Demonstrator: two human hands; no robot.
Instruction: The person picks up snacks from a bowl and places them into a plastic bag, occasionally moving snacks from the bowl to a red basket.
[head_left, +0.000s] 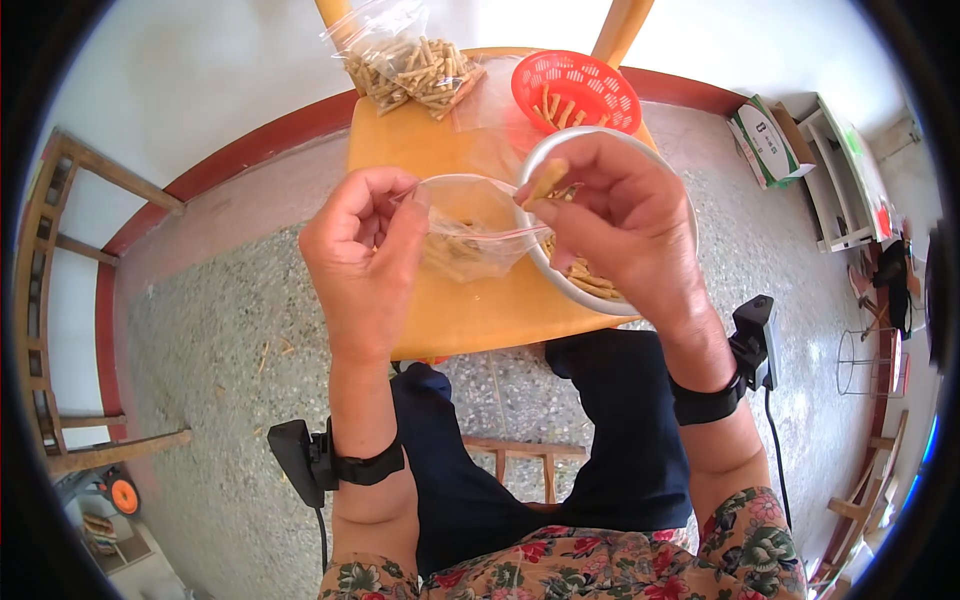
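My left hand (370, 240) pinches one side of a clear zip bag (490, 262), whose mouth is spread apart above the wooden chair seat. Several pale brown sticks lie inside the bag. Between the thumb and fingers of my right hand (630, 220) is a short pale brown stick (547, 182), close to the other side of the bag's mouth. Whether these fingers also grip the bag's edge I cannot tell. Beneath my right hand stands a white bowl (692, 205) with more such sticks, partly hidden by the hand.
A red plastic basket (600, 80) with several sticks sits at the back of the chair seat (430, 325). A fuller clear bag of sticks (425, 75) stands at the back left. Beyond the chair at right is a cardboard box (765, 145); a wooden frame (60, 240) leans at left.
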